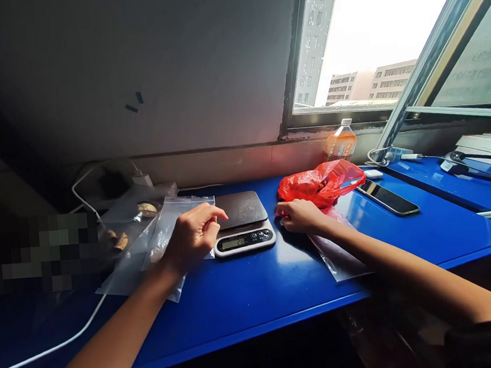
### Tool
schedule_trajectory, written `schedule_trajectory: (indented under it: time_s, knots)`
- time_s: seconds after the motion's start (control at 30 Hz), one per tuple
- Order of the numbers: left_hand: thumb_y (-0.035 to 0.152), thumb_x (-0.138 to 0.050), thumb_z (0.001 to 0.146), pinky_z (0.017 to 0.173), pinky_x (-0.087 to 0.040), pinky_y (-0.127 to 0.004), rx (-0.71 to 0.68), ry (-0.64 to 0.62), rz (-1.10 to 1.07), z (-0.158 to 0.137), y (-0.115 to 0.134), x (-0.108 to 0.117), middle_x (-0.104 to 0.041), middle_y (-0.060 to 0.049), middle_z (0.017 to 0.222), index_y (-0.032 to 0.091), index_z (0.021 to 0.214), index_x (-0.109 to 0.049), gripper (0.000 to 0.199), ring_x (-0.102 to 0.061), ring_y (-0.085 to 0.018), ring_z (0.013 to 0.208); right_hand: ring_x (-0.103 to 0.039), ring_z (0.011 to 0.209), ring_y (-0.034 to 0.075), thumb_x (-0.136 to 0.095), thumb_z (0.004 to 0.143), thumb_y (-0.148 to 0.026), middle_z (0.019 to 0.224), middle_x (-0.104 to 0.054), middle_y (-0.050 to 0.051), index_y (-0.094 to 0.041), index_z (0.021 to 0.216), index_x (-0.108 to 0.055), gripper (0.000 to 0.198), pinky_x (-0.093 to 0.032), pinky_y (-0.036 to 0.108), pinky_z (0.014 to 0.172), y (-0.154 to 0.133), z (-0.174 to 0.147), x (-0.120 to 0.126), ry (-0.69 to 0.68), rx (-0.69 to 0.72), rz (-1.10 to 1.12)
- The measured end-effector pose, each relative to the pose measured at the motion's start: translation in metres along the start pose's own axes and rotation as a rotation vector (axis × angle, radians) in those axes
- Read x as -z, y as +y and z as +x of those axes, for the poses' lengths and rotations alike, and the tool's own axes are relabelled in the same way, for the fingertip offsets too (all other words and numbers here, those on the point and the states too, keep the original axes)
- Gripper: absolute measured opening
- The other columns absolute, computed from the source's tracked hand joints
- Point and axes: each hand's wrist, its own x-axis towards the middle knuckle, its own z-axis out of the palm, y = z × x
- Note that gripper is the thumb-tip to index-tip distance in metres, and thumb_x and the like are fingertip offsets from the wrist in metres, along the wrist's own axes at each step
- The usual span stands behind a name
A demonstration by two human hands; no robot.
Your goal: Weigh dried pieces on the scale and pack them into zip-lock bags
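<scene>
My left hand [196, 232] hovers over clear zip bags [167, 212], beside the left edge of a kitchen scale [241, 209]. Its fingers are curled, with thumb and index finger close together at the plate's edge; whatever they hold, if anything, is too small to make out. The scale has a dark plate and a lit display [233, 243], whose digits look like 26. To the right of the scale, my right hand [296, 215] is closed at the near left edge of a crumpled red plastic bag [321, 181]. Its fingertips are partly hidden.
Brownish pieces [121, 241] and a pale piece [147, 209] lie among the bags at left. A white cable [51, 353] crosses the blue table [238, 313]. A clear bag [339, 261], phone [389, 197] and orange drink bottle [342, 141] are at right.
</scene>
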Motion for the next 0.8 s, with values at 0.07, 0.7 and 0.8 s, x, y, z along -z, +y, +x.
schedule_trajectory:
  time_s: [0.07,0.7,0.8]
  knots:
    - [0.016,-0.044,0.077,0.055,-0.041,-0.027,0.019,-0.012,0.019,0.001,0.000,0.001,-0.060,0.000,0.064,0.019,0.076,-0.067,0.023,-0.051,-0.014,0.054,-0.057,0.061,0.016,-0.056,0.074,-0.021,0.076,-0.068,0.006,-0.021,0.112,-0.068,0.040,-0.032,0.026,0.056,0.000,-0.002,0.001,0.030,-0.003,-0.016]
    - [0.036,-0.045,0.082,0.077,-0.046,-0.033,0.271,0.014,0.269,0.009,-0.048,0.013,-0.073,-0.005,0.085,0.022,0.079,-0.067,0.026,-0.065,-0.023,0.084,-0.056,0.098,0.025,-0.041,0.091,-0.017,0.105,-0.065,0.015,-0.014,0.106,-0.068,0.031,-0.042,0.035,0.087,0.019,0.009,0.017,0.321,0.103,-0.134]
    - [0.037,-0.043,0.081,0.080,-0.047,-0.033,0.305,-0.025,0.245,0.009,-0.043,0.010,-0.072,-0.005,0.086,0.021,0.080,-0.067,0.029,-0.064,-0.023,0.085,-0.058,0.096,0.024,-0.041,0.090,-0.016,0.108,-0.062,0.015,-0.015,0.115,-0.066,0.035,-0.043,0.033,0.083,-0.003,0.030,0.003,0.081,0.156,-0.172]
